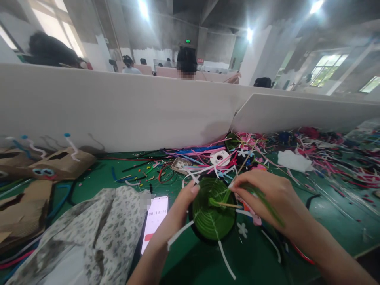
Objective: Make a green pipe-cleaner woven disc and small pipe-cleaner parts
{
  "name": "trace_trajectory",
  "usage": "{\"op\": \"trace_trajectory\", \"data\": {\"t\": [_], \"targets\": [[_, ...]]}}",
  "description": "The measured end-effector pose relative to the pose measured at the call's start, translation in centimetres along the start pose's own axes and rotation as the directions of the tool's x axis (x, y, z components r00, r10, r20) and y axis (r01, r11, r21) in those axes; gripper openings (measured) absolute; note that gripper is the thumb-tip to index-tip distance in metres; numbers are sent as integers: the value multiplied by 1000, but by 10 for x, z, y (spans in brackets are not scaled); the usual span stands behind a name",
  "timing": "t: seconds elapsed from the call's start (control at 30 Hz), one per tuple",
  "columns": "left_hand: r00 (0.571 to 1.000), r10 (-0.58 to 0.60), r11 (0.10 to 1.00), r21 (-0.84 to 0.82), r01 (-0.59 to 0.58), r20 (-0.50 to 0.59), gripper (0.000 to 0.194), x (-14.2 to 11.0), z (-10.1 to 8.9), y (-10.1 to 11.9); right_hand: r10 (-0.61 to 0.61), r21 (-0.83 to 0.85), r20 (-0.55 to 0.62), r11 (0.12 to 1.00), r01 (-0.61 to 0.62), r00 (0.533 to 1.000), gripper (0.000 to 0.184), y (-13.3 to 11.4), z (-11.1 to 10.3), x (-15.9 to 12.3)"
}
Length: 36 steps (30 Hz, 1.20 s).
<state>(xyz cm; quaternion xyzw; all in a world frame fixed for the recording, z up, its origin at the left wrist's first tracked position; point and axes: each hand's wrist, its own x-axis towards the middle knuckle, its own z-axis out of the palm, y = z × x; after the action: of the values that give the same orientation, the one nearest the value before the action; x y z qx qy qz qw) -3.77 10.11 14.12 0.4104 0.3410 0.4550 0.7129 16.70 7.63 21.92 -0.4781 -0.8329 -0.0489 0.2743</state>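
Note:
A round piece of coiled green pipe cleaner [212,223] with a dark rim is held in front of me. White pipe cleaner ends [227,259] stick out around its edge. My left hand [181,204] grips the rim on the left, its thumb on top. Over the right side, my right hand [265,194] pinches a green pipe cleaner [227,194] whose loose tail passes across the hand. A thin tan stick [230,205] lies over the coil; its link to the pipe cleaner is unclear. A white flower shape [242,229] lies right of the coil.
Left are a phone [156,215] showing a timer, patterned cloth [118,221] and cardboard figures [62,164]. Pipe cleaner scraps [320,148], a white tape roll [220,158] and crumpled tissue [293,160] cover the green table's back. Behind rises a white partition [118,107], with people beyond.

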Motion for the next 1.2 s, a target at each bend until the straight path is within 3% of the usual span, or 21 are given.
{"op": "trace_trajectory", "data": {"t": [0.13, 0.3, 0.43, 0.6, 0.73, 1.0, 1.13, 1.2], "targets": [[971, 143, 943, 271, -193, 192, 38, 10, -2, -6, -33, -40, 75, 999, 36, 997, 12, 3, 0, 13], [956, 232, 867, 407, -288, 182, 36, 15, 2, -12, -76, -153, 118, 984, 93, 990, 10, -10, 11, 16], [976, 178, 919, 333, -211, 128, 38, 17, 0, -15, -225, -342, -40, 919, 198, 974, 19, -32, 31, 7], [984, 158, 962, 214, -171, 76, 41, 24, -2, -17, -346, -343, -284, 908, 242, 894, 14, -35, 45, -7], [997, 69, 985, 159, -73, 33, 42, 22, -5, -17, -285, -228, -333, 949, 217, 899, 22, -26, 42, -15], [995, -47, 983, -183, 31, -84, 40, 23, 1, -19, -152, -7, -418, 986, 164, 896, 37, -25, 36, -27], [990, -79, 975, -216, 53, -115, 37, 27, 4, -22, -97, 97, -443, 983, 155, 891, 48, -19, 36, -36], [989, -79, 974, -223, 50, -123, 35, 29, 4, -24, -8, 159, -448, 983, 88, 894, 51, -14, 37, -37]]}}
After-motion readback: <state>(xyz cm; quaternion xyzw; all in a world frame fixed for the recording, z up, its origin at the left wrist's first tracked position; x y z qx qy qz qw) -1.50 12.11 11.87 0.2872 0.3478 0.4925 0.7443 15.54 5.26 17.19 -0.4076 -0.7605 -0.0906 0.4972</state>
